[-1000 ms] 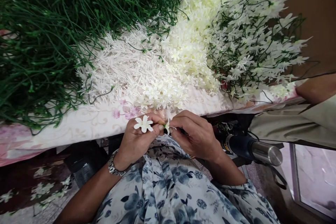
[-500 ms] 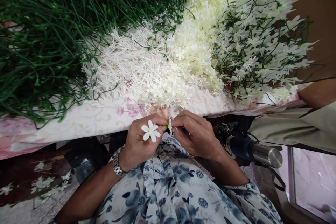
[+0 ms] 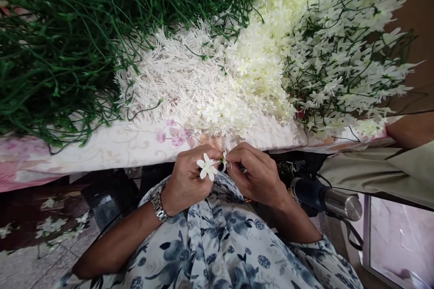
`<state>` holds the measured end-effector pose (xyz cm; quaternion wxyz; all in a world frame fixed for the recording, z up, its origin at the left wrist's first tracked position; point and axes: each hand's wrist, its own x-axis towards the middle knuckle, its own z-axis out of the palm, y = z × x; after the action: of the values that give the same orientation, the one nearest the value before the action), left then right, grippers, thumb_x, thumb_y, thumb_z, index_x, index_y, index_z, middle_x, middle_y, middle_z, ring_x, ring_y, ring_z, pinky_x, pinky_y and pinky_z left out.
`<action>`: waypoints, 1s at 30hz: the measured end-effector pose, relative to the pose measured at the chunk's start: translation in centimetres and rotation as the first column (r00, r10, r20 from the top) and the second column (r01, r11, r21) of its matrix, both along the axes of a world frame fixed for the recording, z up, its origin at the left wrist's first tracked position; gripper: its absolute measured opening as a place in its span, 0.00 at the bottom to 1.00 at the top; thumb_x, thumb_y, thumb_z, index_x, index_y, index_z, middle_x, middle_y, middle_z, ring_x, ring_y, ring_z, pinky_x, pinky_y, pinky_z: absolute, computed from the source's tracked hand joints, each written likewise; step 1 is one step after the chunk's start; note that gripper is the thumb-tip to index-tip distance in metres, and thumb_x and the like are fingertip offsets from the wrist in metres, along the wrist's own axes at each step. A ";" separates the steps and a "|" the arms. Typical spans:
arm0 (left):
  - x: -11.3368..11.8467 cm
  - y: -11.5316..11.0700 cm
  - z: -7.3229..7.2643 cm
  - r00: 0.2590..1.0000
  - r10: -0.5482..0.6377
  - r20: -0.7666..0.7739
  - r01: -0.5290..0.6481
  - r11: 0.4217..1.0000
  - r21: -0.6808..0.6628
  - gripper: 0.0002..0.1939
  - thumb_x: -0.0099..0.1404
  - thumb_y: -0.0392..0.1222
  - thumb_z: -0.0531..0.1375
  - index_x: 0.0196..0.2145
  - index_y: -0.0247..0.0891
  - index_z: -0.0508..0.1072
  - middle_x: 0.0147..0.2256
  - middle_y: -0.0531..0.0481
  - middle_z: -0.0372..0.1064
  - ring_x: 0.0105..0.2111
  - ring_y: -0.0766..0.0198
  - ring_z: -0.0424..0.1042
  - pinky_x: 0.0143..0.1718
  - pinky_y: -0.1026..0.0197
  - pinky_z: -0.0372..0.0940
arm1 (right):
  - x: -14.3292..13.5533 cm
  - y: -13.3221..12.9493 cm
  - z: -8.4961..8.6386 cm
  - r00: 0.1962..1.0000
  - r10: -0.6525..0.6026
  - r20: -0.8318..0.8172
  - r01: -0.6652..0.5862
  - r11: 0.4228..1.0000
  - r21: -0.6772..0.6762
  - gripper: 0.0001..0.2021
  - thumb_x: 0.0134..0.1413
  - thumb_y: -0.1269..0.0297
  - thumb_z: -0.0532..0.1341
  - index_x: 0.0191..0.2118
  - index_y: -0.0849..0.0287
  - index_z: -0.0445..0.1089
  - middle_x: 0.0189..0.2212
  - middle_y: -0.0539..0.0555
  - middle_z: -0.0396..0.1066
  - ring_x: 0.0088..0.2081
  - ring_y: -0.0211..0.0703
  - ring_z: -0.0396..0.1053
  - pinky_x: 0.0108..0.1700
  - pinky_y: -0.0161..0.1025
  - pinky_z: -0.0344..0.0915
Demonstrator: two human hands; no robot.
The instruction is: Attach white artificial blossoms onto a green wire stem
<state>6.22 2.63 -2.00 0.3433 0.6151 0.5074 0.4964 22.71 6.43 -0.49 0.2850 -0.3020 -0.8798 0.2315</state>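
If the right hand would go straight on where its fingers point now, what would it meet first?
The small white flower at its fingertips comes first; just past that, the right hand would probably run into the left hand, directly opposite. Depth is hard to judge from this single view.

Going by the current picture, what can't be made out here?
All in the head view:
- Left hand: its palm, hidden by the back of the hand.
- Small flower, between left hand and right hand: too small, partly covered by fingers.
- Green stems: the pile's full extent, cut off by top and left edges.
- Bottle: markings too small to read.
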 end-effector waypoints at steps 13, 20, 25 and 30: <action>-0.9 0.4 -0.5 0.909 0.026 0.417 0.128 0.933 -0.337 0.06 0.58 0.39 0.59 0.26 0.36 0.73 0.21 0.52 0.66 0.19 0.70 0.61 0.19 0.66 0.54 | 0.5 0.8 1.7 1.000 -0.001 0.001 0.001 1.000 0.008 0.12 0.56 0.74 0.60 0.46 0.60 0.66 0.37 0.56 0.71 0.39 0.40 0.69 0.39 0.36 0.70; -1.0 0.3 -0.1 0.748 0.189 0.636 0.227 0.828 -0.512 0.10 0.52 0.45 0.66 0.24 0.35 0.72 0.17 0.54 0.62 0.17 0.72 0.53 0.17 0.66 0.45 | -0.2 1.5 2.3 0.993 0.115 -0.030 -0.111 0.987 0.115 0.14 0.55 0.73 0.59 0.48 0.60 0.64 0.39 0.57 0.70 0.41 0.42 0.69 0.40 0.39 0.71; -1.5 -0.1 -0.4 0.830 0.092 0.550 0.193 0.878 -0.438 0.07 0.56 0.41 0.64 0.24 0.35 0.73 0.19 0.54 0.63 0.19 0.72 0.56 0.19 0.67 0.50 | -0.5 1.8 2.6 0.992 0.122 -0.017 -0.120 0.989 0.083 0.16 0.56 0.73 0.58 0.51 0.63 0.61 0.39 0.58 0.70 0.41 0.42 0.69 0.41 0.39 0.71; -1.8 -0.4 -0.6 0.852 0.015 0.524 0.209 0.906 -0.367 0.05 0.58 0.38 0.61 0.26 0.35 0.74 0.21 0.53 0.65 0.22 0.71 0.60 0.22 0.67 0.55 | -0.5 1.7 2.4 0.987 0.156 -0.039 -0.153 0.986 0.074 0.11 0.56 0.74 0.58 0.46 0.63 0.64 0.36 0.58 0.71 0.39 0.42 0.68 0.39 0.40 0.70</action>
<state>4.38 2.25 -2.55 0.6129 0.3990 0.4571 0.5062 22.16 8.11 1.91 0.2963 -0.2175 -0.9015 0.2285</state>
